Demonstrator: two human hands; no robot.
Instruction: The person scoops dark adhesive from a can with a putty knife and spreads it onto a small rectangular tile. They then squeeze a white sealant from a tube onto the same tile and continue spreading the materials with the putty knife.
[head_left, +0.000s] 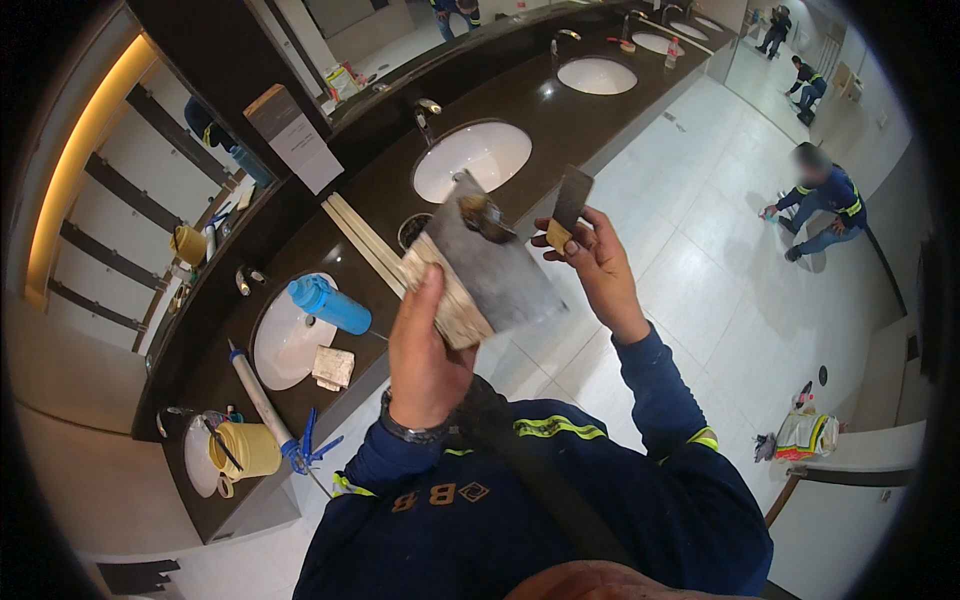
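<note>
My left hand is closed around the wooden grip of a wide putty knife, its broad metal blade tilted upward in front of me. A glossy brown blob of paste lies on the far part of that blade. To the right, my right hand pinches a small putty knife, its dark narrow blade pointing up and its yellowish lower end between thumb and fingers. The two knives are apart. Partly hidden behind the wide blade, a small round container stands on the dark counter.
The dark counter carries several white sinks, wooden strips, a blue bottle, a whitish block, a caulking gun and a yellow bucket. A person crouches on the tiled floor; a bag lies right.
</note>
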